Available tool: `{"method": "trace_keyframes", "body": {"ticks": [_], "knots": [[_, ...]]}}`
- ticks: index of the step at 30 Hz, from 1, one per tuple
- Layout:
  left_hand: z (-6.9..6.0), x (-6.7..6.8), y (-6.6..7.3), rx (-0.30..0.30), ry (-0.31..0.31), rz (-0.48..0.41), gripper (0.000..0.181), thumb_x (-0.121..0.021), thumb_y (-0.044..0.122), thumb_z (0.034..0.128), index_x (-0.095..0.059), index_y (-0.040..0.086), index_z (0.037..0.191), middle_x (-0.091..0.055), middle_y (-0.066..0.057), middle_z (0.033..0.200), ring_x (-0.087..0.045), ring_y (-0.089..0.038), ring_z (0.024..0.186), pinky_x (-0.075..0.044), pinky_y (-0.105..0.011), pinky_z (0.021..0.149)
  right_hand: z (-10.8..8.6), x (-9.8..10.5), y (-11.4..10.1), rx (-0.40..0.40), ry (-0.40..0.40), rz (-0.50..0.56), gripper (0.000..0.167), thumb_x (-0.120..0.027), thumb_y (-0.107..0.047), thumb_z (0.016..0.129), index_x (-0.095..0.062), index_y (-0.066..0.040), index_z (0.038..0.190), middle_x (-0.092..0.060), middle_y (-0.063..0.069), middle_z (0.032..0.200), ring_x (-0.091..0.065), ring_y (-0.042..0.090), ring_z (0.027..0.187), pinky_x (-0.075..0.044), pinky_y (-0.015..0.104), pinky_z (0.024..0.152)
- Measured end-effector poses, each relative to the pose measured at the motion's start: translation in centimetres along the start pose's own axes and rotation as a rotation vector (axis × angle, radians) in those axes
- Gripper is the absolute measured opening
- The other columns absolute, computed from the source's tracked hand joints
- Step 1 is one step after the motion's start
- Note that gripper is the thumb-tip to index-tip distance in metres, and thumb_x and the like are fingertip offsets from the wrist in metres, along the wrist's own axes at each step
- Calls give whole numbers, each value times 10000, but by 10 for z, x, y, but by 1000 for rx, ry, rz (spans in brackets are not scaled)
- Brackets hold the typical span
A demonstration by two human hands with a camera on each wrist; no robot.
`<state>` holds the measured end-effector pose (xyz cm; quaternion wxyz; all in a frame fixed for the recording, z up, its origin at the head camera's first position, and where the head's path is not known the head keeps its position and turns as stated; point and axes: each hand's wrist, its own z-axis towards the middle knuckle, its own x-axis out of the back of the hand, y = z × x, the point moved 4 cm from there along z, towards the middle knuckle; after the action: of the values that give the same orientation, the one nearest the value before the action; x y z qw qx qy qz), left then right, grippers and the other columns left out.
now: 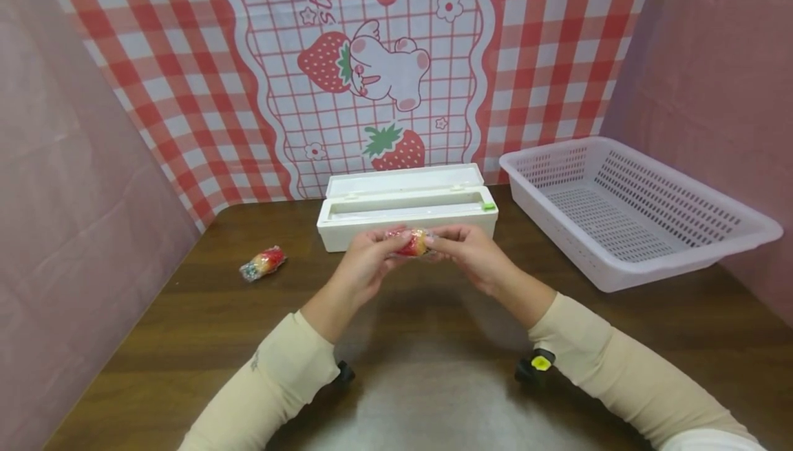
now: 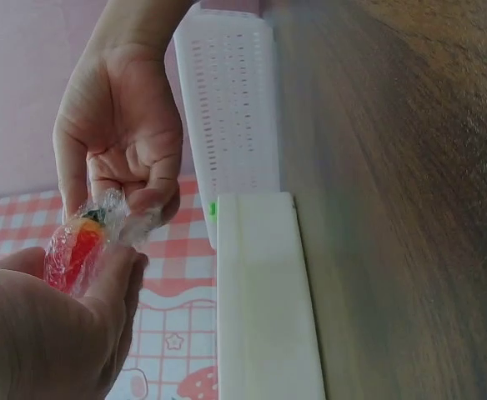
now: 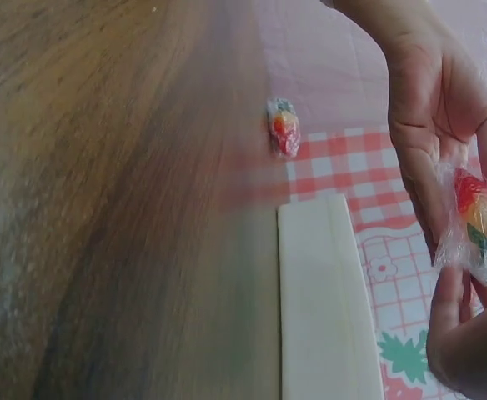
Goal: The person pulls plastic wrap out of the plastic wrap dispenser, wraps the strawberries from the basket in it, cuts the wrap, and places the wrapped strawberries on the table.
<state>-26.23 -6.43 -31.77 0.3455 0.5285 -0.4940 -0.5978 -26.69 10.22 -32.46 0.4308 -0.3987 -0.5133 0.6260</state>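
Observation:
Both hands hold a small red, yellow and dark green item wrapped in clear plastic film point(image 1: 414, 242), raised in front of a white box. My left hand point(image 1: 364, 259) pinches its left end between thumb and fingers. At the other end, the fingers and thumb of my right hand point(image 1: 476, 253) pinch the film. In the left wrist view the crinkled film of the wrapped item point(image 2: 77, 252) gathers at the right hand's fingertips. A similar film-wrapped item point(image 1: 263, 263) lies on the table to the left. The white box point(image 1: 405, 225), apparently a film dispenser, has its lid raised.
A green piece point(image 1: 488, 206) sits at the right end of the box's rim. To the right stands a white perforated plastic basket point(image 1: 619, 268). The brown wooden table point(image 1: 204, 341) meets a strawberry-patterned checked cloth point(image 1: 545, 79) behind, with pink cloth at both sides.

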Motion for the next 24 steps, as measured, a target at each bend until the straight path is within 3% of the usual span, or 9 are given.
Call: {"method": "trace_keyframes", "body": {"ticks": [3,7,11,15,21,24], "knots": [[0,0,0,-8,-1,2,322,-604,8,943,-572,-124,1235,-609,-187,1230,-641,-200,1013,-525,-328,904,1,2,1,-1,25,-48,373,-628,-80,918,-568,140,1213,-647,82,1069,-595,145,932,-492,316,887],[-1,1,1,-21,-25,12,335,-594,-4,946,-561,-119,1259,-590,-202,1277,-626,-225,1071,-525,-323,903,0,4,1,-16,-16,-6,462,-586,-62,941,-461,148,1333,-561,165,1232,-591,142,1012,-511,280,909],[-2,2,3,-43,-49,7,338,-571,-28,950,-547,-128,1272,-568,-217,1299,-603,-257,1114,-521,-319,908,-2,7,0,-23,-16,51,301,-592,-35,942,-583,114,1203,-653,106,1087,-638,145,920,-545,273,844],[-2,3,4,-54,-67,7,336,-561,-38,952,-546,-133,1274,-563,-228,1305,-602,-263,1115,-520,-322,908,-2,10,-2,-14,5,66,111,-630,-8,920,-704,-16,1002,-694,38,954,-660,149,855,-560,279,800],[-2,5,1,-17,-75,28,355,-596,-3,945,-557,-109,1282,-586,-192,1293,-616,-245,1105,-525,-305,892,-2,11,1,-2,23,57,173,-655,30,894,-767,-101,896,-731,27,899,-686,151,798,-575,302,753],[-1,6,0,-9,-115,27,382,-578,-15,952,-515,-125,1313,-566,-199,1311,-616,-229,1096,-520,-308,904,-2,10,2,8,21,71,224,-652,45,889,-779,-138,866,-735,22,892,-686,145,791,-578,304,741]]}}
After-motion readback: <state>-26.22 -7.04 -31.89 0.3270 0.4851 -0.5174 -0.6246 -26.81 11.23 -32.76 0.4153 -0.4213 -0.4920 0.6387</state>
